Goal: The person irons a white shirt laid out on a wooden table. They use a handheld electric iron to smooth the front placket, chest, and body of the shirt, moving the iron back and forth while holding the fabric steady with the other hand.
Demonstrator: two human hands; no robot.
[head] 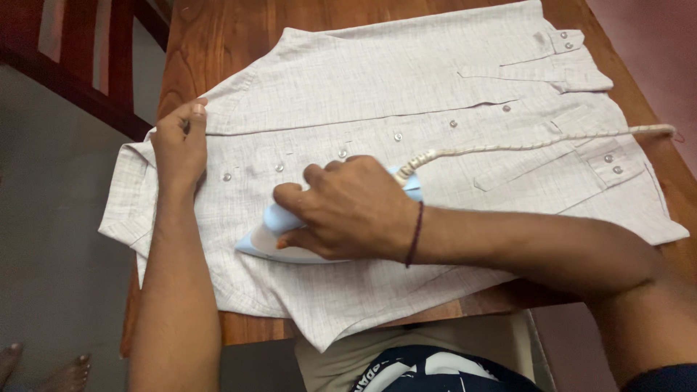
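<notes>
Beige crosshatched shirt (406, 94), pale blue iron (272, 236)

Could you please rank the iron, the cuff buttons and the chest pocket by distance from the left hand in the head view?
From the left hand:
1. Iron, lower right of it, under the right hand.
2. Chest pocket, far right on the shirt.
3. Cuff buttons, top right corner, only slightly farther.

We see a pale checked shirt (435, 94) lying flat and buttoned on the wooden table. A light blue iron (272, 236) sits on its front.
</notes>
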